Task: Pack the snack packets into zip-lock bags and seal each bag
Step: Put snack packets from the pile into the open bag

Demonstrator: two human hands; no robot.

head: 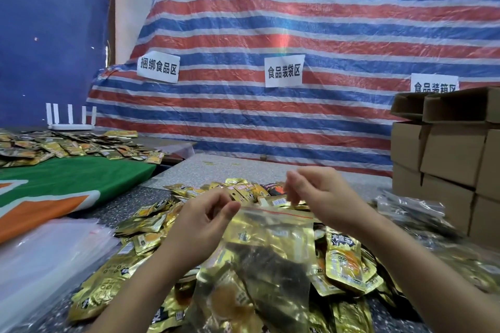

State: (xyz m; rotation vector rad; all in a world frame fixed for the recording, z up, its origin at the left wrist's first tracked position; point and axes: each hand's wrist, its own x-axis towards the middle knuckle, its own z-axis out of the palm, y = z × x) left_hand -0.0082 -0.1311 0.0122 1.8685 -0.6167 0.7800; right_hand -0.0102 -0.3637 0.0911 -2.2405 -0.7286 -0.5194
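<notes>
both hands pinch the top corners of a filled bag (pixel 267 259) at lower centre: left hand (pixel 205 220) at its left corner, right hand (pixel 322 197) at its right, over loose packets (pixel 151 227)

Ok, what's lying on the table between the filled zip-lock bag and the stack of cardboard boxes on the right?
In the head view, loose gold snack packets lie right of the zip-lock bag, then a blurred heap of clear filled bags before the cardboard boxes.

Both bare forearms reach forward, wrists raised. The left hand (pixel 201 217) has thumb and forefinger pinched together, other fingers curled. The right hand (pixel 319 192) hangs palm down, its fingers bent downward.
</notes>
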